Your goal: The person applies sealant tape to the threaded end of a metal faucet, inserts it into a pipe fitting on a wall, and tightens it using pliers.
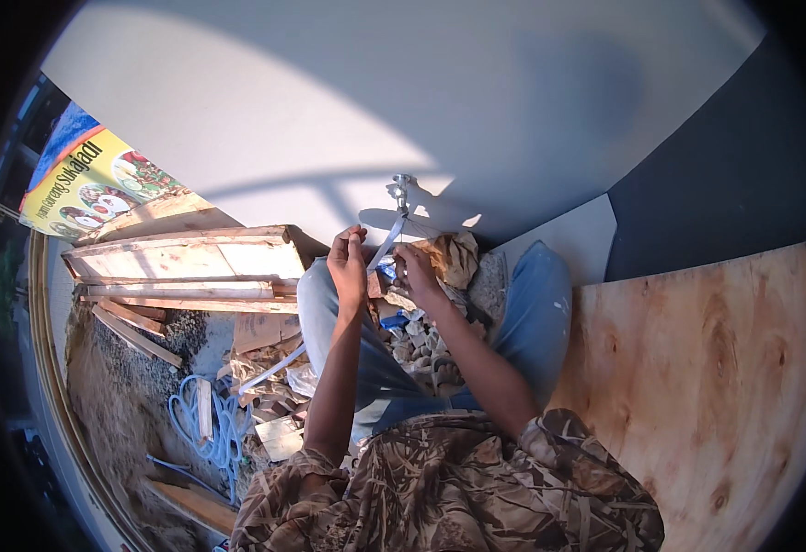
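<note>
A metal water tap (401,191) sticks out of the pale wall. From its mouth a whitish flat hose (385,247) hangs down between my hands. My left hand (348,262) is raised just left of the hose, thumb and fingers pinched together; what they hold, if anything, is too small to make out. Right of the hose, my right hand (417,276) is curled with its fingertips pinched just below the tap. Thin wire-like strands (414,226) run from the tap's mouth toward these fingertips. The fingertips are partly hidden.
Wooden planks (191,262) lie stacked on the left, with a coiled blue hose (208,428) nearer me. Rubble and a crumpled brown paper bag (454,258) lie between my knees. A plywood sheet (697,377) stands at right; a printed banner (99,179) hangs far left.
</note>
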The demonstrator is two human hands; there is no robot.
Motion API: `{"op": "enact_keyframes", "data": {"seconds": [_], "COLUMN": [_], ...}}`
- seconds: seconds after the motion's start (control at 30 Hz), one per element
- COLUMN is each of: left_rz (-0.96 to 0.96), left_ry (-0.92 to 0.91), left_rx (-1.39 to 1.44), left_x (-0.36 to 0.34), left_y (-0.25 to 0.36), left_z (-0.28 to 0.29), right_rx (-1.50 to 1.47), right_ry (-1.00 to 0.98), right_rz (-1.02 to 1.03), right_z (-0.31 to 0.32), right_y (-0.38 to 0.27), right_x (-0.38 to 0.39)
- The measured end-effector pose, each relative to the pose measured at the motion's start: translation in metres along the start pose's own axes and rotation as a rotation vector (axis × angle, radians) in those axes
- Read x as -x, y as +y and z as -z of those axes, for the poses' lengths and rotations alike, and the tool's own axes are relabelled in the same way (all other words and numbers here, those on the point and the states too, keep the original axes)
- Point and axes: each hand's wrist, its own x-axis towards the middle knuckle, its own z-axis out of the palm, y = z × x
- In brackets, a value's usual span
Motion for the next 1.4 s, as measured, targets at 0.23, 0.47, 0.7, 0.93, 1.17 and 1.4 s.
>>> {"op": "enact_keyframes", "data": {"seconds": [0.23,0.47,0.7,0.93,1.17,1.4], "left_rz": [0.877,0.572,-0.076,-0.013,0.599,0.925], "left_ry": [-0.466,-0.462,-0.532,-0.673,-0.585,-0.599], "left_rx": [0.363,0.82,-0.578,-0.715,-0.001,0.599], "left_x": [-0.05,-0.045,-0.096,-0.116,-0.084,-0.078], "left_y": [-0.072,-0.134,-0.092,-0.058,-0.051,-0.074], "left_z": [-0.03,-0.048,0.004,0.009,-0.002,0.005], "right_rx": [-0.224,-0.197,0.775,1.579,1.536,1.489], "right_ry": [0.005,-0.125,-0.122,-0.07,-0.094,-0.116], "right_rz": [-0.209,-0.285,-0.062,0.314,0.361,0.383], "right_z": [0.041,0.037,0.094,0.089,0.1,0.088], "right_y": [-0.031,-0.051,-0.085,-0.045,-0.041,-0.04], "right_x": [0.0,-0.001,-0.006,-0.01,-0.016,-0.012]}}
